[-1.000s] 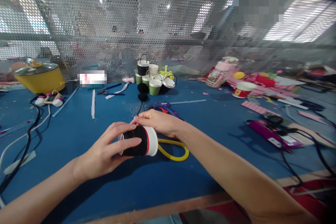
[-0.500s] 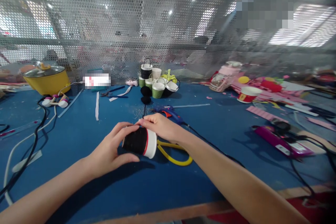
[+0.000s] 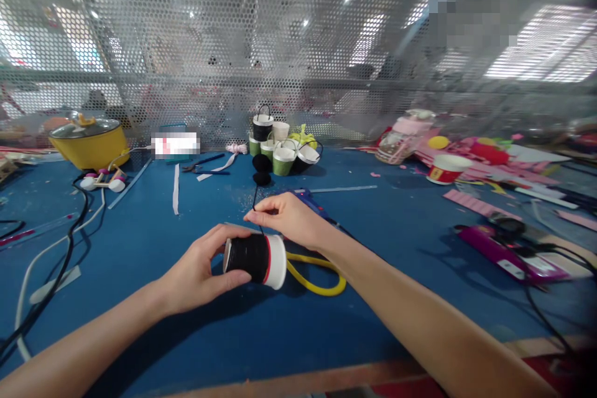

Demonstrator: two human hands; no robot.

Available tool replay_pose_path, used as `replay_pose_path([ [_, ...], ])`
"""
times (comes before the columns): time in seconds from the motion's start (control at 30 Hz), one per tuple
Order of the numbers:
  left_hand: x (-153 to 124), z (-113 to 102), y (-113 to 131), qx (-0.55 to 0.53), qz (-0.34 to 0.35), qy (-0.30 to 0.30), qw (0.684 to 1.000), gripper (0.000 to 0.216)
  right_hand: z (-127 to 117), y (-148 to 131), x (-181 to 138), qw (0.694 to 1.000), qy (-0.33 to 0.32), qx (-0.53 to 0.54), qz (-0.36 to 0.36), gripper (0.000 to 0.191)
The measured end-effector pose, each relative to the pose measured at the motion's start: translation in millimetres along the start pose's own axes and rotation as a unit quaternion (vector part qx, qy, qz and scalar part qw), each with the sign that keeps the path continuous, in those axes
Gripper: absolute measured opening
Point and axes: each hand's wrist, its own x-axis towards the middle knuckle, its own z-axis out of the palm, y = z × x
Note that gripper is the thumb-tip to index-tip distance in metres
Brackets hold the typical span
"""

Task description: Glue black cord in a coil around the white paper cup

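Note:
A white paper cup (image 3: 278, 263) lies on its side, wound with black yarn (image 3: 249, 259) over most of its wall, with a red line showing near the rim. My left hand (image 3: 198, 267) grips it around the wound part, thumb in front and fingers over the top. Just above the cup, my right hand (image 3: 286, 217) pinches the black strand between thumb and fingertips. That strand runs back to a black yarn ball (image 3: 262, 171) and down to the cup. Behind my right wrist lies a yellow loop (image 3: 321, 290), probably a scissors handle; its other end is hidden.
A blue glue gun (image 3: 313, 203) lies behind my right hand. Several small wrapped cups (image 3: 283, 161) stand at the back. To the left are a yellow pot (image 3: 91, 146) and cables; to the right, a purple power box (image 3: 501, 253), a red-and-white cup (image 3: 448, 171) and scraps.
My right hand has lifted off the cup with the strand, which now stretches up from the wall. The cup has turned slightly in my left hand, whose thumb now presses on it.

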Motion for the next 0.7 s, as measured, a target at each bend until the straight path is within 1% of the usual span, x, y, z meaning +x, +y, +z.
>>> replay_pose_path([
  [0.07, 0, -1, 3, 0.019, 0.021, -0.016, 0.999, 0.044, -1, -5, 4, 1.0, 0.003, 0.012, 0.003, 0.022],
  [0.2, 1, -1, 8, 0.069, 0.025, -0.052, 0.996, 0.057, 6, -10, 16, 0.999, -0.034, 0.029, 0.002, 0.021],
  [0.3, 2, -1, 11, 0.083, 0.022, -0.061, 0.994, 0.053, 15, -6, 27, 0.998, -0.059, 0.011, -0.011, 0.022],
  [0.37, 3, -1, 12, 0.078, 0.021, -0.053, 0.995, 0.049, 16, -2, 31, 0.998, -0.056, -0.026, -0.005, 0.023],
  [0.43, 3, -2, 12, 0.07, 0.021, -0.044, 0.996, 0.047, 8, 3, 32, 0.997, -0.015, -0.079, 0.01, 0.025],
  [0.5, 3, -3, 11, 0.065, 0.026, -0.032, 0.997, 0.047, -10, 8, 30, 0.989, 0.061, -0.131, 0.031, 0.028],
  [0.57, 4, -5, 9, 0.06, 0.03, -0.015, 0.998, 0.046, -32, 15, 23, 0.971, 0.14, -0.182, 0.065, 0.027],
  [0.6, 4, -5, 8, 0.059, 0.031, -0.005, 0.998, 0.046, -43, 19, 20, 0.954, 0.175, -0.23, 0.08, 0.025],
  [0.63, 4, -6, 6, 0.06, 0.03, 0.005, 0.998, 0.046, -53, 24, 15, 0.933, 0.195, -0.285, 0.103, 0.023],
  [0.7, 4, -7, 4, 0.067, 0.023, 0.021, 0.997, 0.046, -68, 36, 6, 0.906, 0.183, -0.355, 0.144, 0.021],
])
